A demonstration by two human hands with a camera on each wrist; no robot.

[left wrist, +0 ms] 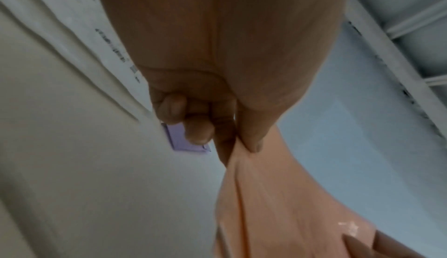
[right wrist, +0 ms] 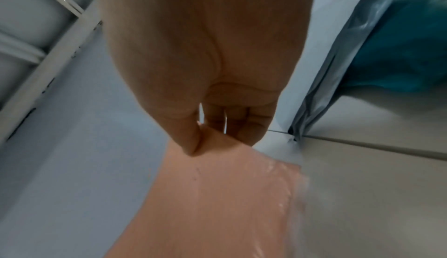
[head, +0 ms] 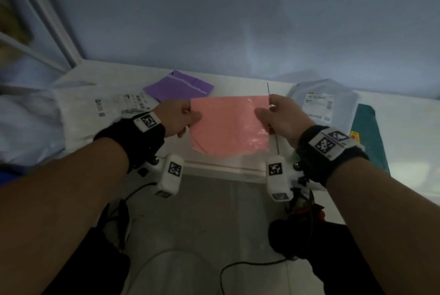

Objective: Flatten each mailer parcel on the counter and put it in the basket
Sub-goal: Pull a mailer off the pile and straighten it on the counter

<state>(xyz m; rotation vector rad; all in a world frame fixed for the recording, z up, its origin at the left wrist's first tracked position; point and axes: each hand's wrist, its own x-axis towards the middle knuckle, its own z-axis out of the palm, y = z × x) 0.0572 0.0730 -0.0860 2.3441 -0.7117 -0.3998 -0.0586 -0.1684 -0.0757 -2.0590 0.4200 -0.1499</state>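
Above the near edge of a white counter (head: 238,85), a person holds a flat, glossy pink plastic mailer (head: 229,123) stretched between two bare hands. Left hand (head: 177,117) pinches the pink mailer's left edge, thumb on the near face; the left wrist view shows the thumb pressed against a forefinger with the sheet caught between them, the other fingers (left wrist: 176,109) curled into the palm. Right hand (head: 279,116) pinches the right edge near the top corner, thumb likewise on the near face, and the right wrist view shows the thumb pressing the film (right wrist: 217,195) against the fingers behind it. The sheet hangs upright and clear of the counter, its lower edge crumpled and uneven.

Behind it on the counter lies a flat purple plastic mailer (head: 178,86) with a pale sealing strip, near the wall. To the left rests a crinkled white mailer bag (head: 95,109) bearing a printed shipping label; to the right, a puffy translucent grey mailer parcel (head: 326,102) with a white label, just beside a dark teal package (head: 366,137). Both wrists wear black straps carrying white camera units with black-and-white square markers. Cables trail over the pale floor (head: 214,211) below.
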